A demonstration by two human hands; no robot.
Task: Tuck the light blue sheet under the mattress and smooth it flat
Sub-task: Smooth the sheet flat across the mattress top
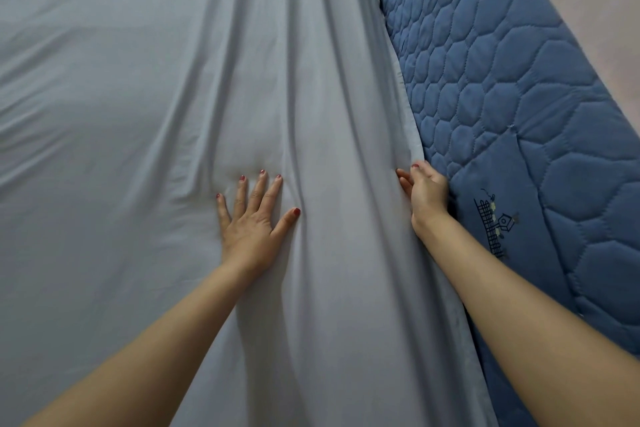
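The light blue sheet (145, 87) covers most of the view, with long folds running from the top centre down toward me. My left hand (254, 215) lies flat on it with fingers spread, pressing on a wrinkled patch. My right hand (424, 192) pinches the sheet's hemmed right edge where it meets the dark blue quilted mattress cover (512, 87). The sheet's edge lies along the quilted surface and hides what is below it.
The quilted blue cover has a hexagon stitch pattern and a small embroidered birdhouse motif (498, 225) near my right wrist. A pale pink wall (595, 28) with a faint purple print borders the bed at the right.
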